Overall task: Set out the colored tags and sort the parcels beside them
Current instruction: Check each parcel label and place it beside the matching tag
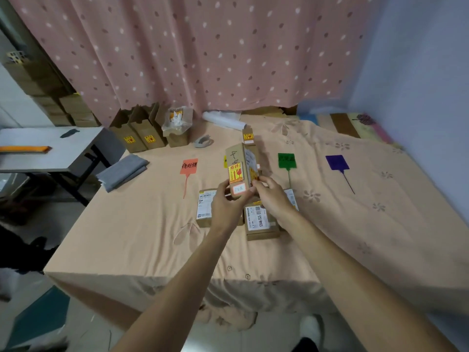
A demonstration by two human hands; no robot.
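At frame centre both hands lift a cardboard parcel [239,171] upright — left hand [225,199] and right hand [271,194] pinching its lower corners, likely so its labels can be read; the red tag [189,166], green tag [286,160] and purple tag [337,162] lie spaced in a row behind, leaving sorting room.

A brown cardboard parcel [239,171] with a yellow-red sticker stands upright, lifted above the bed. Red tag [189,166], green tag [286,161] and purple tag [337,162] lie in a row mid-bed; a yellow tag [225,161] peeks from behind the parcel. Flat labelled parcels [258,221] lie nearer the front edge.
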